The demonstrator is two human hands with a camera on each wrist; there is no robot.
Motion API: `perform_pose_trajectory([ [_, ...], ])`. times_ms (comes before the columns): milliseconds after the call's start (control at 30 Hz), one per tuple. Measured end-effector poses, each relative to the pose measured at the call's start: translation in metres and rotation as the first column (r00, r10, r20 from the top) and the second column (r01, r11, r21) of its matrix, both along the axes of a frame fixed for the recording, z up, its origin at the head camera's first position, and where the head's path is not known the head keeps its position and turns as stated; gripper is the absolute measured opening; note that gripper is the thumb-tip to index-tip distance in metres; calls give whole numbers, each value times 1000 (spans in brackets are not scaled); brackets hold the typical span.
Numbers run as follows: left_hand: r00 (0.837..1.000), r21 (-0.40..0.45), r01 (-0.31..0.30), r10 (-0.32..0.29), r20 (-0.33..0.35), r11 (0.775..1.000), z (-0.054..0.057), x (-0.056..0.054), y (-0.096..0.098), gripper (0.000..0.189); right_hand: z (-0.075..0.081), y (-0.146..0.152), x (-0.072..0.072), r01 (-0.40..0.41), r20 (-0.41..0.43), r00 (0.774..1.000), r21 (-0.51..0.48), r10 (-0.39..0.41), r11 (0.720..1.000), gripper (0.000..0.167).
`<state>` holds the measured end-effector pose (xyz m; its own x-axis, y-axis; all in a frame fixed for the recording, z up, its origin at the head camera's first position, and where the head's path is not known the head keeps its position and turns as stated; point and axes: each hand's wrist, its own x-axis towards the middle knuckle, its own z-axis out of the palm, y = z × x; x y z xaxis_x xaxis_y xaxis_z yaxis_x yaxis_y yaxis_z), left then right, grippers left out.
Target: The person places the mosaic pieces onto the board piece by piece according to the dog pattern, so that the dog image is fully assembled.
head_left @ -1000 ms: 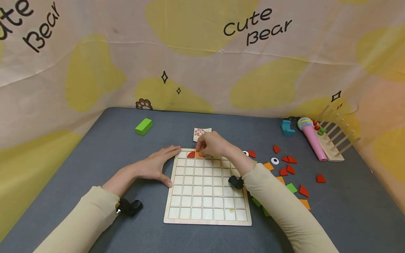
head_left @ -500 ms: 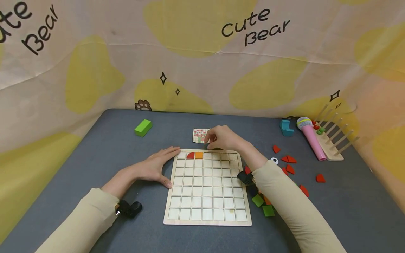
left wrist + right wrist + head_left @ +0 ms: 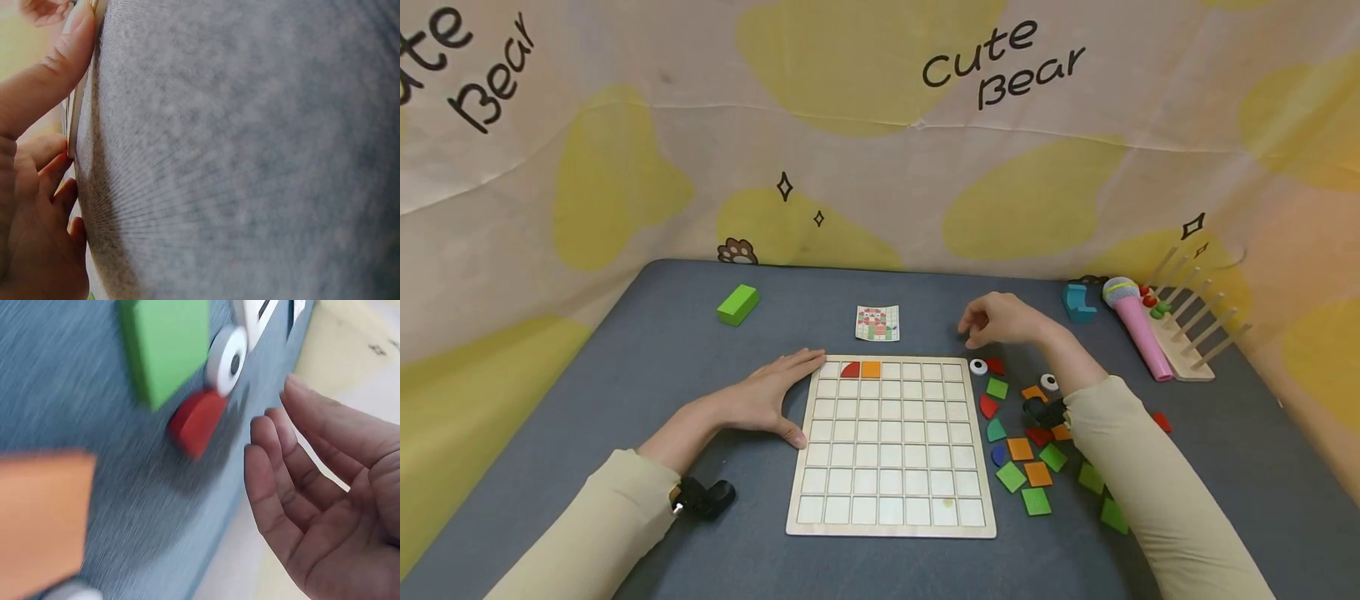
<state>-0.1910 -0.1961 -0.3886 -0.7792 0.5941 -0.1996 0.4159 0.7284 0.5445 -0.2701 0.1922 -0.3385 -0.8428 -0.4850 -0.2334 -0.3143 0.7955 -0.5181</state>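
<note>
A wooden grid board [image 3: 891, 454] lies on the dark table. In its top row sit a red quarter-round tile [image 3: 850, 370] and, right beside it, an orange square tile [image 3: 871, 370]. My left hand [image 3: 767, 396] steadies the board, thumb on the left edge and fingers spread toward the upper left corner. Past the board's upper right corner hovers my right hand [image 3: 1007, 318], fingers loosely bent with nothing between them. Close to it in the right wrist view are a red tile [image 3: 199, 422], a round eye tile [image 3: 226, 361] and a green square tile [image 3: 172, 347].
A small picture card [image 3: 877, 323] lies behind the board. More tiles, such as an orange square [image 3: 1019, 449], are scattered on the right, partly under the right sleeve. A green block [image 3: 738, 305], blue piece [image 3: 1078, 303], pink microphone [image 3: 1142, 333] and pegged wooden stand [image 3: 1195, 358] sit farther back.
My right hand has let go of the orange square tile in the top row and moved right, past the card, to above the scattered tiles. The left hand stays on the board.
</note>
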Motion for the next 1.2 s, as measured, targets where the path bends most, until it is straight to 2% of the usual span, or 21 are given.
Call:
perform_pose_trajectory([
  [333, 1000, -7, -3, 3, -4, 1000, -1, 0, 0, 120, 2, 33, 1, -14, 175, 985, 30, 8, 999, 26],
  [600, 1000, -3, 5, -5, -6, 1000, 0, 0, 0, 121, -3, 44, 0, -28, 294, 955, 2, 26, 1000, 30],
  [900, 1000, -2, 10, -10, -15, 1000, -1, -1, 0, 121, -8, 45, 2, -31, 285, 958, 5, 28, 1000, 31],
  [1200, 1000, 7, 12, -12, -12, 1000, 0, 0, 0, 121, -11, 41, 3, -48, 191, 981, 70, 34, 996, 24],
])
